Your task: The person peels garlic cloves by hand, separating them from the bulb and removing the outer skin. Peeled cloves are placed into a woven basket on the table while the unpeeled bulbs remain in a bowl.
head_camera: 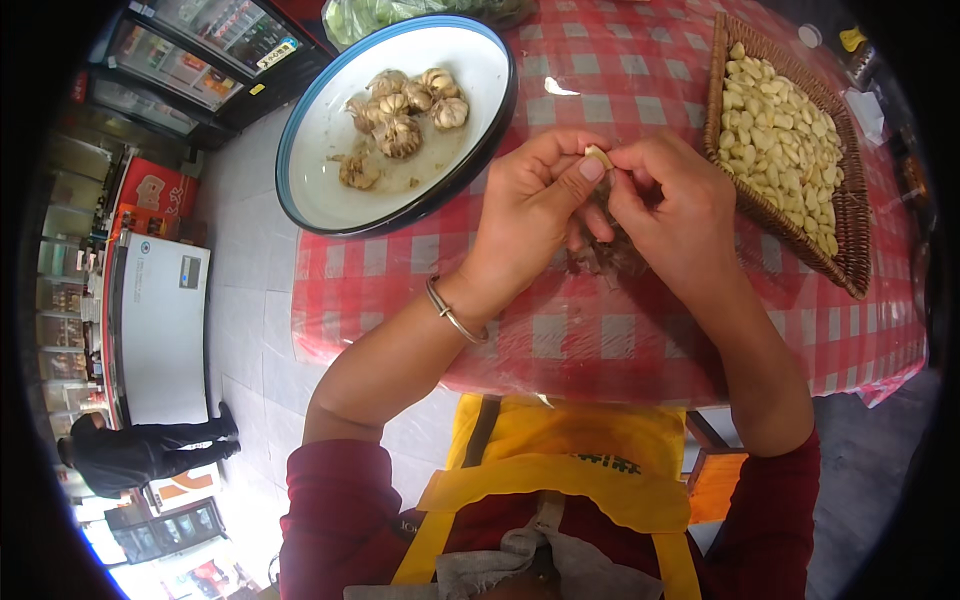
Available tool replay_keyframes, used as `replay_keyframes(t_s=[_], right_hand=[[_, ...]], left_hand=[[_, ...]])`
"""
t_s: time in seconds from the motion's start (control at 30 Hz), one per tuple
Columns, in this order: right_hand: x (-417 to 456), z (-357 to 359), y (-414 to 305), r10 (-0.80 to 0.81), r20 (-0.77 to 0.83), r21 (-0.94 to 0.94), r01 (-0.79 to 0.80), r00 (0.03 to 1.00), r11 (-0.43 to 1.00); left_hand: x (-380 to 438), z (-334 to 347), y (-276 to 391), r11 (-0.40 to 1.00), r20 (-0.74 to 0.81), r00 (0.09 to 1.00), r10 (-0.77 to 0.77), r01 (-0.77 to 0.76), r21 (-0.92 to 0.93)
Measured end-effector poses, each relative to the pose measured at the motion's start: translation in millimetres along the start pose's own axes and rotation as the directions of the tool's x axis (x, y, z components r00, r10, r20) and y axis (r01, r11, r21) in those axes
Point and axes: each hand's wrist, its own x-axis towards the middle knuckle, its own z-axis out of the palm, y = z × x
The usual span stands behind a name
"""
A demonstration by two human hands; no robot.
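My left hand holds a garlic clove between thumb and fingers, over the table. The fingertips of my right hand meet at the clove's right side, pinching at its edge. Below both hands lies a pile of dry garlic skins, partly hidden by the fingers. Left of my hands, an enamel basin with a blue rim holds several garlic bulbs and a loose piece of husk. On the right, a brown wicker basket is heaped with peeled garlic cloves.
A red-and-white checked cloth under clear plastic covers the table. Beyond the basin sits a plastic bag of green vegetables. White paper and small items lie past the basket. A person in dark clothes stands far left, near a white freezer.
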Motion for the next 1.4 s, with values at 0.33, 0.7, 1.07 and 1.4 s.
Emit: replay_keyframes(t_s=[0.33,0.7,1.07,1.4], right_hand=[[0,-1,-4,0.087,0.038,0.031,-0.088,0.996,0.996],[-2,0,7,0.349,0.190,0.390,-0.396,0.918,0.831],[1,-1,1,0.438,0.309,0.545,-0.534,0.844,0.646],[5,-3,-2,0.548,0.225,0.588,-0.561,0.806,0.583]], left_hand=[[-1,0,3,0.998,0.008,1.000,-0.014,0.013,0.066],[2,-4,2,0.965,0.048,0.991,-0.121,0.129,-0.227],[1,-2,2,0.987,0.050,0.995,-0.088,0.094,-0.130],[0,-1,9,0.977,0.005,0.994,-0.105,0.105,-0.185]])
